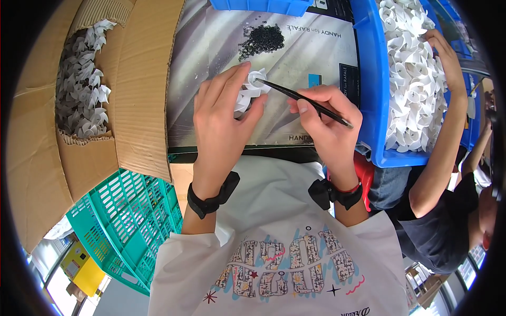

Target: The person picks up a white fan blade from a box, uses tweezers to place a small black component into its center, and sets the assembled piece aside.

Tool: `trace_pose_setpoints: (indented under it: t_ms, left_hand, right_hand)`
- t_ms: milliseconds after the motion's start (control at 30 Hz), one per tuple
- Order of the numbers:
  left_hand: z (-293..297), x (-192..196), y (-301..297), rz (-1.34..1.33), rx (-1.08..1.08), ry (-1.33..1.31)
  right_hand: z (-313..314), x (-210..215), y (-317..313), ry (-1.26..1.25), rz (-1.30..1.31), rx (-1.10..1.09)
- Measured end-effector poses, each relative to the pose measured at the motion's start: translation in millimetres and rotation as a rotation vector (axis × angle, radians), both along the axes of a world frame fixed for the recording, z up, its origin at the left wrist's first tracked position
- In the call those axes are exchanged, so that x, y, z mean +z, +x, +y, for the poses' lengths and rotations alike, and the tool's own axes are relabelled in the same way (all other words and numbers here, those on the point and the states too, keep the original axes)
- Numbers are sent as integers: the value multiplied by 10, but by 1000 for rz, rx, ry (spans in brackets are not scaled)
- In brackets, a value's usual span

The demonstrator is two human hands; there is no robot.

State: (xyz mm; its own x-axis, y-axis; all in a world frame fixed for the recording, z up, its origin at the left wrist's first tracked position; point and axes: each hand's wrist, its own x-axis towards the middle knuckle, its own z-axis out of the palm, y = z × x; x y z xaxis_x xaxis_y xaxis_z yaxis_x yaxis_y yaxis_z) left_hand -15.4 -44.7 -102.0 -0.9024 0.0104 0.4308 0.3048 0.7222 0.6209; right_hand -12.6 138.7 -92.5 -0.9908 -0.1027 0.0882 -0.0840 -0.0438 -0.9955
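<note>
My left hand (224, 113) is curled round a small white fan blade (255, 79), fingers on its far side and thumb on its near side. More white blade shape (243, 101) shows between the thumb and fingers; I cannot tell whether it is a second piece. In my right hand (333, 113) is a pair of black tweezers (287, 92), pinched between thumb and fingers. Their tips touch or hover at the blade's hub; whether they grip anything is too small to see. Beyond the hands lies a pile of small black ring-like parts (265, 39).
A cardboard box (139, 79) with white fan blades inside stands at the left. To the right, a blue bin (375, 105) is heaped with white fan blades (414, 79); another person's hand (445, 58) reaches into it. A green crate (132, 221) sits lower left, another blue bin (261, 5) at the far edge.
</note>
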Motion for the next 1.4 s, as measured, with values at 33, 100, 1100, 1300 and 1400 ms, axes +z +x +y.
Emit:
trace_pose_setpoints:
  t_ms: [33, 100, 1100, 1300, 1400]
  left_hand:
    - [-2, 1, 2, 2, 2, -4]
    - [2, 10, 4, 1, 4, -4]
    - [8, 20, 18, -9, 0, -5]
    - [13, 12, 46, -42, -31, -10]
    - [11, 48, 74, -59, -26, -32]
  right_hand:
    - [-5, 6, 1, -1, 0, 0]
    - [-12, 15, 1, 7, -6, 4]
    - [3, -18, 23, 50, 13, 2]
    - [-2, 36, 57, 32, 30, -91]
    - [133, 270, 151, 291, 383, -130]
